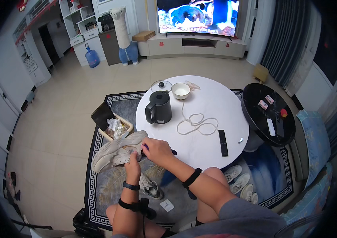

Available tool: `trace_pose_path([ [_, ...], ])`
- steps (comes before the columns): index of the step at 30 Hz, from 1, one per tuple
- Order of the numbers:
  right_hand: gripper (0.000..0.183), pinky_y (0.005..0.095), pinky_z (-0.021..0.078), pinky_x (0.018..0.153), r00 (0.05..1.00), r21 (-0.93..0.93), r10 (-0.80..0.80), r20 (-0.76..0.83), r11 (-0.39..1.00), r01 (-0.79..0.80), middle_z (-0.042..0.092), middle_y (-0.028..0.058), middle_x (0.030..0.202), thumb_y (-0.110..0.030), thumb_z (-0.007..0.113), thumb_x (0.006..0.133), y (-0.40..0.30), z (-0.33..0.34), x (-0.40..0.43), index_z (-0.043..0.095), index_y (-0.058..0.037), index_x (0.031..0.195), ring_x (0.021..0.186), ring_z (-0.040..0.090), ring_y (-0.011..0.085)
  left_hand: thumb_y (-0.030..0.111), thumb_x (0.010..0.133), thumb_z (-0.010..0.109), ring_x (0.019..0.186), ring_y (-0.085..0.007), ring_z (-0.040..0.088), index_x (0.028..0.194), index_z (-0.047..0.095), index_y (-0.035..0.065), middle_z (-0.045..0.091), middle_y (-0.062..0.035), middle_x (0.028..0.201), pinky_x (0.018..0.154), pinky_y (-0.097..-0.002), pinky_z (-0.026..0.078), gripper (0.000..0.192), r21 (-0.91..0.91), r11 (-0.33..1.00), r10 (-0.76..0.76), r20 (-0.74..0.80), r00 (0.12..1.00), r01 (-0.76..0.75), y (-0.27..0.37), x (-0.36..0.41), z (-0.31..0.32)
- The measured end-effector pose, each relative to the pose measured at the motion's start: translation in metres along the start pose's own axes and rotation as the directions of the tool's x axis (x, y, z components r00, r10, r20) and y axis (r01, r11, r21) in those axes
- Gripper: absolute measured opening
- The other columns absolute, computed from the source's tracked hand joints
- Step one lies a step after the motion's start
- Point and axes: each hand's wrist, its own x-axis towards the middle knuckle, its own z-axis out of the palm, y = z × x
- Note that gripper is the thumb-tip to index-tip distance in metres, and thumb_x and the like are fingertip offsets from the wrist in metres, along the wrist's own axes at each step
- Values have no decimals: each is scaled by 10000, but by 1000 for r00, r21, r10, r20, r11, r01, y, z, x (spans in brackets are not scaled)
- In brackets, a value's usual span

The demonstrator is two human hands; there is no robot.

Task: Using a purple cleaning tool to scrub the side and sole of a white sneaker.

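Note:
A pale grey-beige sneaker [112,151] is held up left of the round white table, its toe pointing down to the left. My left hand [133,166] grips it near the shoe's opening. At the shoe's upper right edge, my right hand [157,150] pinches something small and purple, mostly hidden by the fingers. Another sneaker with laces [150,187] lies on the rug below my hands. A white cord, perhaps a shoelace [196,123], lies in loops on the table, with one end running up towards a bowl.
On the white table [204,148] stand a black electric kettle [161,107], a white bowl [181,91], a glass lid [161,85] and a black remote control [223,142]. A waste bin [129,128] is behind the shoe. Several white shoes [239,183] sit at right. A black side table [253,119] adjoins the white one.

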Motion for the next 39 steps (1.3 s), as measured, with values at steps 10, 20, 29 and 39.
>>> trace_pose_path([
  [10, 147, 482, 526, 645, 994, 164, -82, -78, 982, 94, 685, 147, 800, -249, 661, 914, -2, 5, 0, 623, -107, 923, 747, 674, 387, 173, 947, 634, 876, -134, 605, 1004, 674, -20, 665, -26, 970, 792, -291, 484, 204, -57, 998, -29, -73, 997, 25, 4, 2, 5],
  [20, 161, 474, 531, 624, 995, -11, -34, -89, 999, 33, 698, 137, 804, -236, 657, 921, 5, 5, 1, 611, -83, 934, 726, 681, 372, 167, 922, 663, 859, -119, 608, 1009, 669, 17, 652, -2, 979, 782, -271, 494, 173, -34, 997, -66, -38, 997, 64, 7, 4, -6],
  [29, 149, 472, 535, 625, 990, -73, 39, -138, 996, -50, 703, 139, 795, -236, 657, 913, 8, -2, 2, 624, -91, 911, 728, 690, 360, 208, 953, 624, 813, -112, 571, 876, 667, -8, 642, -5, 876, 738, -294, 464, 234, 74, 995, 62, -24, 998, -60, 13, -7, 4],
  [39, 157, 471, 544, 635, 971, 74, -97, -217, 990, 116, 701, 120, 794, -238, 676, 904, -1, 0, 1, 621, -97, 944, 730, 694, 366, 225, 948, 636, 791, -113, 573, 860, 669, 5, 630, 7, 850, 755, -285, 472, 239, 11, 1000, -13, -1, 1000, 13, 20, -5, 7],
])
